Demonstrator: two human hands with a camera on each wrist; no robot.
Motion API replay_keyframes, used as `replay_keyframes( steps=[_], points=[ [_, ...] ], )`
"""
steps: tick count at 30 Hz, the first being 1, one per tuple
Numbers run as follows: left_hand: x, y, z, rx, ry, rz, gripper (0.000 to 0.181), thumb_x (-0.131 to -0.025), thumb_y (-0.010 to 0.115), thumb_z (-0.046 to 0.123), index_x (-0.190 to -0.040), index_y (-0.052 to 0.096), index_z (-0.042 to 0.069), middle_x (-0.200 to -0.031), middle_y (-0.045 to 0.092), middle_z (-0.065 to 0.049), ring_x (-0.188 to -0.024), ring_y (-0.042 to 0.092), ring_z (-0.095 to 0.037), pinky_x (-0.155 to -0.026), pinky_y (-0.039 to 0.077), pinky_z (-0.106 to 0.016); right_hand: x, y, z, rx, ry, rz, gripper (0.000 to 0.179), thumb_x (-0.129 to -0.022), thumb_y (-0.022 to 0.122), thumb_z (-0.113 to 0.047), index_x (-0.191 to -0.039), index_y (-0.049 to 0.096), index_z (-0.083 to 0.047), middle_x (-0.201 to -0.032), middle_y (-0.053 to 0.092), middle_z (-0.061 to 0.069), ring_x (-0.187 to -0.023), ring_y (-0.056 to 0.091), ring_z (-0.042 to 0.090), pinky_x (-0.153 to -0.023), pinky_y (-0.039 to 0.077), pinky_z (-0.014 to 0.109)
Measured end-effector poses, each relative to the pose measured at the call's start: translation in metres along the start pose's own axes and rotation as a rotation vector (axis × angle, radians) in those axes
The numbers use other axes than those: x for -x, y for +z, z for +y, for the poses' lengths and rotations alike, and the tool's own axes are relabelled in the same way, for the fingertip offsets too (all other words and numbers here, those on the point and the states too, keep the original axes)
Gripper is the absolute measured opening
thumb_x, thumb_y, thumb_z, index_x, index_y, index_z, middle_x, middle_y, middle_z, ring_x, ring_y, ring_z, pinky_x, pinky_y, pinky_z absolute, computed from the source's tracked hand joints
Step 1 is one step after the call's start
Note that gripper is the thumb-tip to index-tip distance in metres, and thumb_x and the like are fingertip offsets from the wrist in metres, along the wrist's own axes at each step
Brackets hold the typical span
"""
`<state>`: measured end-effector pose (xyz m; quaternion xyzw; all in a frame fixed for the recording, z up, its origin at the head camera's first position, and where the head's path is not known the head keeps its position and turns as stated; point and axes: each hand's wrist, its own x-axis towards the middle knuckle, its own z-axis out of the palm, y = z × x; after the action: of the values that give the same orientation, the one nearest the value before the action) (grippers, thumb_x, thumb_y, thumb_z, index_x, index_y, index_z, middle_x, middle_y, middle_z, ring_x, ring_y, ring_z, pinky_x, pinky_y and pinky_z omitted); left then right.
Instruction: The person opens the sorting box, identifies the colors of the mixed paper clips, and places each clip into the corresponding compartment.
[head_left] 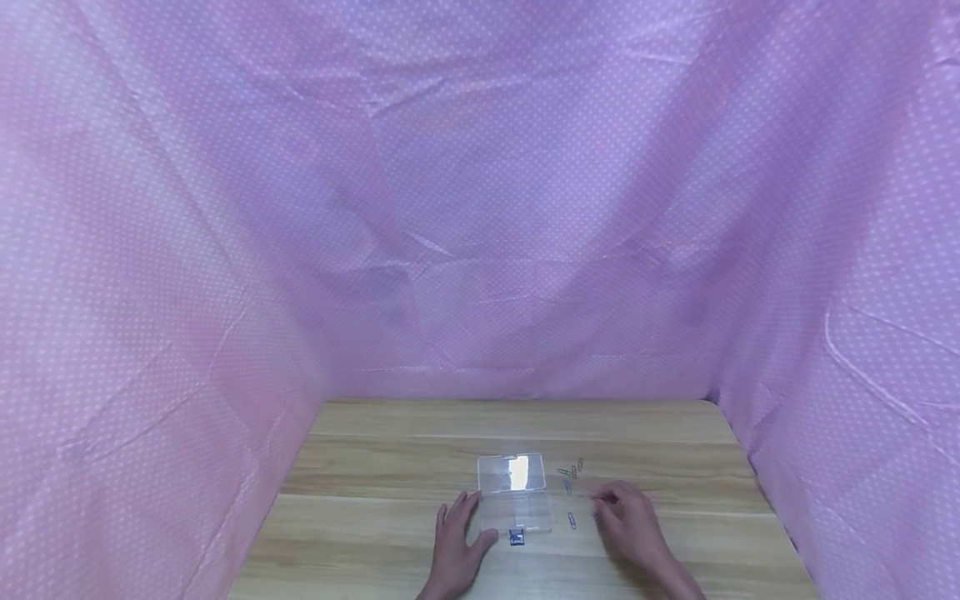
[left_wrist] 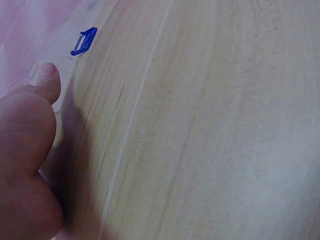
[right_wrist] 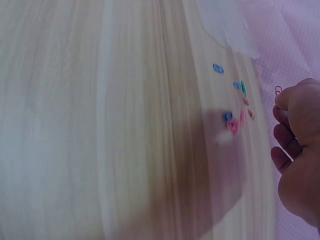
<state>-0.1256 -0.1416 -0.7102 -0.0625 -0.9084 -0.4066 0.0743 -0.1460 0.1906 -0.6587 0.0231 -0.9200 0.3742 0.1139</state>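
Note:
A clear plastic box (head_left: 491,510) lies with its lid (head_left: 495,473) folded back on the wooden table. Its blue latch (left_wrist: 91,40) sits at the near edge. My left hand (head_left: 455,546) rests at the box's left side, fingers spread along it and thumb at the front edge. Between thumb and index finger, my right hand (head_left: 628,518) pinches a red paper clip (right_wrist: 278,91), held up above the table. Several loose paper clips lie between the box and this hand, among them a blue clip (right_wrist: 218,68), a green clip (right_wrist: 243,89) and a pink clip (right_wrist: 233,126).
The wooden tabletop (head_left: 375,467) stretches out around the box and both hands. Pink dotted cloth (head_left: 480,317) hangs behind the table's back edge and along both sides.

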Motion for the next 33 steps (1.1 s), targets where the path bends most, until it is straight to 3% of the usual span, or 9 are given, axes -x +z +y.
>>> replay_keyframes(
  steps=[8, 13, 20, 33],
  points=[
    [0.000, -0.001, 0.002, 0.009, -0.015, -0.010, 0.069, -0.090, 0.076, 0.040, -0.149, 0.053, 0.012, -0.151, 0.059, -0.015, -0.149, 0.043, -0.041, -0.128, 0.009, -0.061, -0.004, 0.018, -0.018, -0.074, -0.122, 0.048, 0.023, -0.080, 0.083, 0.001, -0.089, 0.075, -0.019, -0.087, 0.070, -0.014, -0.083, 0.058, -0.001, -0.070, 0.057, 0.015],
    [0.000, -0.001, 0.003, 0.020, -0.039, -0.028, 0.069, -0.090, 0.076, 0.040, -0.150, 0.052, 0.014, -0.153, 0.057, -0.014, -0.151, 0.041, -0.040, -0.128, 0.008, -0.061, -0.007, 0.028, -0.027, -0.073, -0.155, 0.040, 0.021, -0.081, 0.083, 0.000, -0.088, 0.075, -0.018, -0.086, 0.072, -0.013, -0.084, 0.060, -0.001, -0.076, 0.057, 0.019],
    [-0.001, -0.001, 0.003, 0.041, -0.080, -0.057, 0.070, -0.091, 0.075, 0.040, -0.152, 0.050, 0.018, -0.156, 0.055, -0.012, -0.154, 0.038, -0.037, -0.132, 0.003, -0.056, -0.011, 0.038, -0.038, -0.088, -0.144, -0.018, 0.018, -0.084, 0.081, -0.004, -0.090, 0.075, -0.020, -0.089, 0.071, -0.015, -0.088, 0.062, 0.000, -0.083, 0.060, 0.022],
    [-0.006, 0.001, 0.003, 0.037, -0.039, -0.016, 0.068, -0.090, 0.076, 0.038, -0.150, 0.052, 0.014, -0.153, 0.057, -0.016, -0.150, 0.041, -0.043, -0.127, 0.008, -0.066, -0.019, 0.059, -0.048, -0.089, -0.080, -0.109, 0.014, -0.088, 0.077, -0.007, -0.095, 0.074, -0.018, -0.097, 0.072, -0.007, -0.095, 0.064, 0.008, -0.088, 0.062, 0.027]
  ],
)
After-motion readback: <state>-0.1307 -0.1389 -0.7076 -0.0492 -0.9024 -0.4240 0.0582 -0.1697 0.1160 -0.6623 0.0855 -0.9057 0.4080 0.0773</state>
